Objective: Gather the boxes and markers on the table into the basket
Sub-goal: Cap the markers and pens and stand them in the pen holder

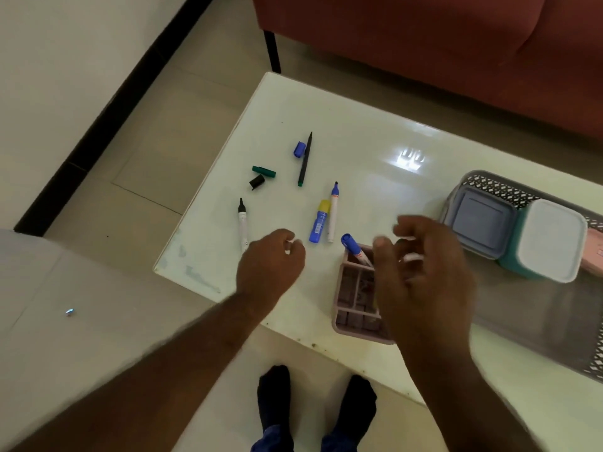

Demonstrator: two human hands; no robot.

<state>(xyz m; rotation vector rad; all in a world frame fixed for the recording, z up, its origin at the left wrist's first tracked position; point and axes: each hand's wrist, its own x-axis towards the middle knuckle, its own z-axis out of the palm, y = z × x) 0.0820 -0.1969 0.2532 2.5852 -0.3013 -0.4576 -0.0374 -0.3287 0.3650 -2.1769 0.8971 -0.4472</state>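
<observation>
I see my left hand point(270, 259) at frame centre, fingers curled around something white, just right of the black-tipped marker point(242, 223). My right hand point(424, 272) hovers loosely spread over the pink organizer point(354, 295); basket point(489, 184) at right.

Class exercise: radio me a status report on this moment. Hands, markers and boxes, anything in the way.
Left hand pinching something small and white. Right hand open over pink organiser. Two boxes already in basket; uncapped markers and caps loose on table. Nothing blocking.
</observation>
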